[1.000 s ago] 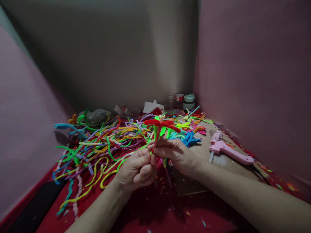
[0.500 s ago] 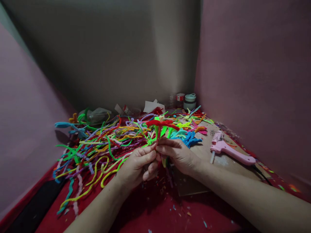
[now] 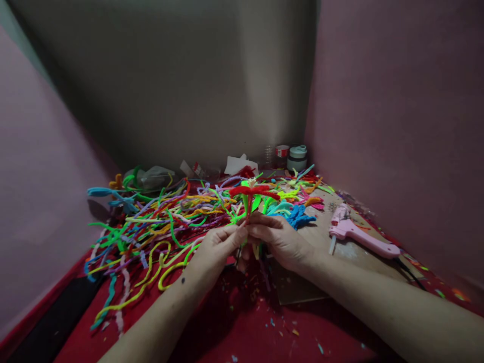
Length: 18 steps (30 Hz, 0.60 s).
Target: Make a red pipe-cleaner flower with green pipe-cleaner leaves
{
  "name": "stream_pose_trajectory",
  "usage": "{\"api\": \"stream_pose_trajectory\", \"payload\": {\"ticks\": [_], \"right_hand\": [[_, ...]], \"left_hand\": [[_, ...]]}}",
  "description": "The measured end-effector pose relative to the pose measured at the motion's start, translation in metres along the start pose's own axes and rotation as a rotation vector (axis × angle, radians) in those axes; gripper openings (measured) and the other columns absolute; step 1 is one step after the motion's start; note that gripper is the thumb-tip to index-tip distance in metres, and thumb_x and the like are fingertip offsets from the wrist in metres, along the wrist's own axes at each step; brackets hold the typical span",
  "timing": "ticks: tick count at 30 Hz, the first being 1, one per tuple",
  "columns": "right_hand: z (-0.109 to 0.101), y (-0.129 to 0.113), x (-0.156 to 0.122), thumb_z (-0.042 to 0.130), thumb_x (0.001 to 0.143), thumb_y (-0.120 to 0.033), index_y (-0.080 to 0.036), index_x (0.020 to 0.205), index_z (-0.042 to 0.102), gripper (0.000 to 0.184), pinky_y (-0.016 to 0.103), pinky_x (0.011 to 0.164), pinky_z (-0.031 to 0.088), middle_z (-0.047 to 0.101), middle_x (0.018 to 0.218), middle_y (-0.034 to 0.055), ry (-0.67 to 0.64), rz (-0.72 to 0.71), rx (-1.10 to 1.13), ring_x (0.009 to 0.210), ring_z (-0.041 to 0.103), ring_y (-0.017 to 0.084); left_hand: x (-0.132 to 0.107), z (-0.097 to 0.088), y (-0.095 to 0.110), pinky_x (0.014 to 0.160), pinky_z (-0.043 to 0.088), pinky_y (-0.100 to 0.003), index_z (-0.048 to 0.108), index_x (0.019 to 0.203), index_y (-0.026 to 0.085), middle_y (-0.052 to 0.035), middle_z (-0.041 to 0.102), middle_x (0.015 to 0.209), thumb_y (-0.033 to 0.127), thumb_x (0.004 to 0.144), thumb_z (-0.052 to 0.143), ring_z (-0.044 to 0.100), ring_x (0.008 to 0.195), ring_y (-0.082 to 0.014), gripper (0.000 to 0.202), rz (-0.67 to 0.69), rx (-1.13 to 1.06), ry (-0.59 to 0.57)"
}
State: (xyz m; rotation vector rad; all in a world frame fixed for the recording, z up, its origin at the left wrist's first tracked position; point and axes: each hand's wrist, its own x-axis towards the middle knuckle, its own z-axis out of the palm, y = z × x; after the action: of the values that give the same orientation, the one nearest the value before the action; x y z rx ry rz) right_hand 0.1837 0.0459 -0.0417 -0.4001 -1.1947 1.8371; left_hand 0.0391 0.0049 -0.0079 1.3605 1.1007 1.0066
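Observation:
A red pipe-cleaner flower with a pale centre stands upright in front of me, its petals spread sideways above my fingers. My left hand pinches the red stem from the left between thumb and fingers. From the right, my right hand pinches the same stem, its fingertips touching those of the left. The lower part of the stem is hidden by my hands. Just behind the flower lie bright green pipe-cleaner pieces and blue ones.
A tangle of coloured pipe cleaners covers the left and back of the red cloth. On a brown board at right lies a pink glue gun with its cord. A lidded jar stands against the back wall.
My left hand has turned, its thumb now higher against the stem and its lower fingers more tucked away. The red flower stays almost in the same place.

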Motion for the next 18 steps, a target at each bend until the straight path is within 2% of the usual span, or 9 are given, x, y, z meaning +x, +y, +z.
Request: {"api": "stream_pose_trajectory", "payload": {"ticks": [3,5,7,9,13,16,18], "right_hand": [[0.002,-0.003,0.000,0.071,0.066,-0.026,-0.017,0.078,0.070,0.015,0.025,0.062,0.045,0.067,0.070,0.0003,0.075,-0.033,0.004,0.064,0.058,0.012],[0.004,-0.005,-0.001,0.071,0.066,-0.027,-0.017,0.079,0.070,0.016,0.023,0.063,0.043,0.067,0.073,0.0014,0.033,0.011,0.036,0.067,0.057,0.011],[0.006,-0.006,-0.002,0.071,0.066,-0.028,-0.016,0.080,0.070,0.019,0.022,0.058,0.041,0.066,0.074,0.0023,-0.027,0.082,0.084,0.062,0.055,0.009],[0.008,-0.006,-0.004,0.071,0.065,-0.028,-0.014,0.081,0.069,0.021,0.021,0.054,0.039,0.065,0.074,0.0026,-0.077,0.149,0.118,0.056,0.051,0.008],[0.009,-0.005,-0.006,0.069,0.066,-0.024,-0.014,0.081,0.068,0.018,0.021,0.053,0.038,0.059,0.066,-0.0008,-0.117,0.219,0.166,0.049,0.043,0.005],[0.008,-0.004,-0.007,0.069,0.065,-0.022,-0.014,0.076,0.067,0.014,0.020,0.053,0.036,0.055,0.060,-0.0027,-0.136,0.232,0.169,0.048,0.041,0.005],[0.007,-0.004,-0.007,0.069,0.064,-0.022,-0.013,0.074,0.068,0.013,0.020,0.055,0.036,0.058,0.064,-0.0013,-0.150,0.233,0.149,0.052,0.044,0.005]], "left_hand": [[0.001,-0.004,0.005,0.048,0.038,-0.019,0.058,0.064,0.014,0.0016,0.054,0.051,0.042,0.078,0.055,0.046,0.045,-0.0077,0.032,0.069,0.139,0.285],[0.003,-0.006,0.006,0.050,0.039,-0.019,0.061,0.076,0.016,0.0033,0.056,0.059,0.038,0.074,0.061,0.047,0.049,-0.0076,0.022,0.153,0.133,0.443],[0.003,-0.007,0.005,0.055,0.041,-0.020,0.062,0.085,0.018,0.0034,0.057,0.067,0.032,0.071,0.065,0.049,0.056,-0.0083,0.020,0.270,0.139,0.541],[0.001,-0.006,0.001,0.063,0.044,-0.021,0.063,0.090,0.020,0.0014,0.059,0.076,0.027,0.071,0.064,0.053,0.066,-0.0104,0.020,0.396,0.206,0.571],[-0.005,-0.002,-0.005,0.075,0.044,-0.025,0.065,0.099,0.021,-0.0035,0.063,0.090,0.021,0.076,0.060,0.057,0.080,-0.0147,0.023,0.559,0.443,0.499],[-0.008,-0.001,-0.005,0.071,0.043,-0.022,0.062,0.101,0.021,-0.0030,0.063,0.086,0.018,0.079,0.054,0.057,0.074,-0.0128,0.024,0.594,0.660,0.471],[-0.009,-0.003,-0.005,0.066,0.041,-0.020,0.059,0.104,0.020,-0.0024,0.062,0.082,0.017,0.081,0.051,0.055,0.068,-0.0112,0.024,0.600,0.791,0.463]]}}
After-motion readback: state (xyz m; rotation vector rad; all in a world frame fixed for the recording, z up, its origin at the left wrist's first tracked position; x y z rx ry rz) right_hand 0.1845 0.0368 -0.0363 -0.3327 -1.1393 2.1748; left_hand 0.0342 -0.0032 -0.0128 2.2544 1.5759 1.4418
